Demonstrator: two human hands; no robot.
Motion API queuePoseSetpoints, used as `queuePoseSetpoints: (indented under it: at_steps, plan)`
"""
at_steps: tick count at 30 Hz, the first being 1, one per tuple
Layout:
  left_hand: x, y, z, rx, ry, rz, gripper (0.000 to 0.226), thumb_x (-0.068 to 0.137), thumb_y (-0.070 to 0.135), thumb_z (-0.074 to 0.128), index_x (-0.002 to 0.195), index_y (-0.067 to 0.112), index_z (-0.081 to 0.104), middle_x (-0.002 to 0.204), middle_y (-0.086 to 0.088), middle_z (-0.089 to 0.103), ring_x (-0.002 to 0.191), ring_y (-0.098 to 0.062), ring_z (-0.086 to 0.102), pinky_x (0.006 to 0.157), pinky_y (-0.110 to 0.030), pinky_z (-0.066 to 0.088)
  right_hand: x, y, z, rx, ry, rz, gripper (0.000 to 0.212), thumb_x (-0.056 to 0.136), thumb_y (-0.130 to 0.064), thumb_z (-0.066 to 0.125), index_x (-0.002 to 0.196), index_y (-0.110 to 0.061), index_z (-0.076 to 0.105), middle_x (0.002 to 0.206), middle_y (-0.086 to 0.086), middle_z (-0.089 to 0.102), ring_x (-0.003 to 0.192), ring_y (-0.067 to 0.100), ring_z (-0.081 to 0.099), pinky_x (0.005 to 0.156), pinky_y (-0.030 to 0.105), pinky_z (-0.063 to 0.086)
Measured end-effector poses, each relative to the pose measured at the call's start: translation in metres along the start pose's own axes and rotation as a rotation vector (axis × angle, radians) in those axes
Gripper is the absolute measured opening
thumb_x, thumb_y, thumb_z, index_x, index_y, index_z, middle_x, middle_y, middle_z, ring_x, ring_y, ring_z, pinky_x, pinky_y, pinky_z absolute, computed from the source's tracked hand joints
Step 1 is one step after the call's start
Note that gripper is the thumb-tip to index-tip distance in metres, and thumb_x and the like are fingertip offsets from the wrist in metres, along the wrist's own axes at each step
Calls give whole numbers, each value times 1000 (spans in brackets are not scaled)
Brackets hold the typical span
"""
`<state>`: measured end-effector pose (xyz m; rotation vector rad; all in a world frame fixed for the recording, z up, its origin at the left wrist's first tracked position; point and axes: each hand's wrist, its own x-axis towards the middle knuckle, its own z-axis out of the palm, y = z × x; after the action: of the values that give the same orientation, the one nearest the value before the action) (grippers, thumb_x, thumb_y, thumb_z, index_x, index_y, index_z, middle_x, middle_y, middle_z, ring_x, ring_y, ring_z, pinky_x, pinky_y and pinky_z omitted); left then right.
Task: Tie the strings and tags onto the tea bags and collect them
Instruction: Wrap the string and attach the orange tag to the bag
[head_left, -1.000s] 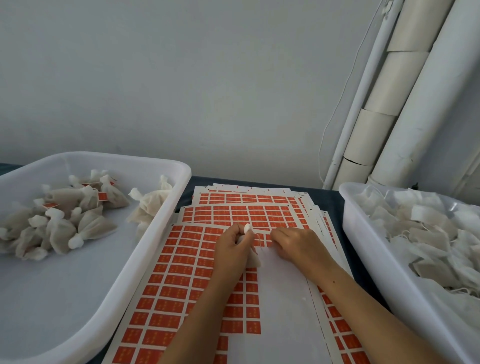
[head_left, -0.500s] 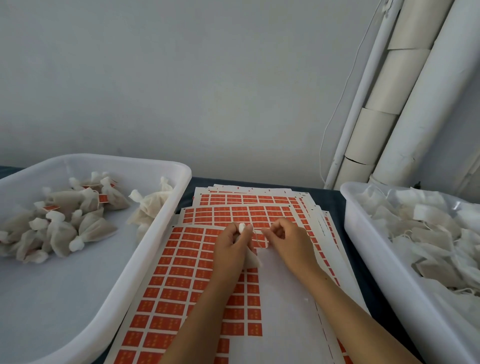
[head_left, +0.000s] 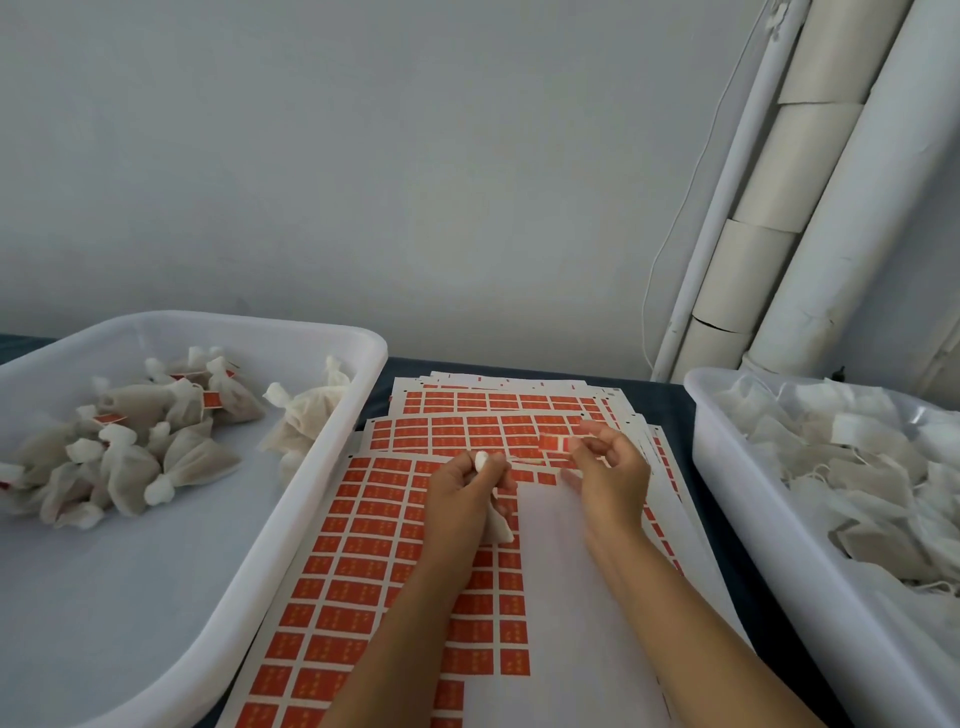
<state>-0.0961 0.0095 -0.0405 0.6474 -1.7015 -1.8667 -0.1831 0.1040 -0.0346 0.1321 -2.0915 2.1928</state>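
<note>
A single head-worn camera is looking forward and down from close range over the stack of orange tag sheets (head_left: 395, 545), both forearms reaching in from the bottom edge; a white tray (head_left: 332, 467) is sitting left of the sheets, a white bin (head_left: 737, 499) right, the grey wall (head_left: 363, 156) filling the frame beyond them.

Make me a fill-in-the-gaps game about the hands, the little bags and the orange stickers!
1. The left hand grips a white tea ____.
2. The right hand pinches a small ____-coloured tag.
3. The tied tea bags lie in the white tub on the ____ side.
4. The sheets of tags lie ____ the two tubs.

Missing words: bag; orange; left; between
</note>
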Motion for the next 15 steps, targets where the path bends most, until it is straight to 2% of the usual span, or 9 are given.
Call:
queuePoseSetpoints:
  at_steps: [3, 7, 11, 15]
  plan:
    - [0, 0, 0, 0, -6, 2, 18, 94, 25, 55, 84, 17, 68, 70, 8, 69, 51, -4, 61, 51, -10, 47, 0, -9, -9, 63, -19, 11, 21, 85, -20, 66, 101, -31, 61, 92, -16, 63, 81, 6, 64, 57, 13, 52]
    - [1, 2, -2, -29, -67, -20, 12, 93, 18, 56, 88, 15, 66, 76, 3, 71, 57, -9, 61, 55, -15, 50, -3, -16, -22, 86, -21, 32, 13, 81, -20, 70, 88, -30, 66, 97, -8, 69, 86, 13, 68, 68, 25, 58]
    - [-1, 2, -4, -69, -161, -27, 5, 91, 13, 59, 92, 13, 64, 77, 1, 73, 58, -11, 63, 63, -26, 56, -15, -15, -36, 210, -24, 69, 10, 80, -21, 70, 88, -26, 68, 97, -6, 70, 89, 13, 69, 66, 19, 55]
    - [-3, 1, -3, -56, -216, 12, 8, 90, 15, 60, 97, 11, 60, 81, 0, 73, 58, -10, 63, 59, -21, 54, -22, -14, -41, 267, -66, 46, 17, 75, -35, 69, 90, -29, 65, 97, -10, 71, 93, 12, 68, 76, 24, 56]
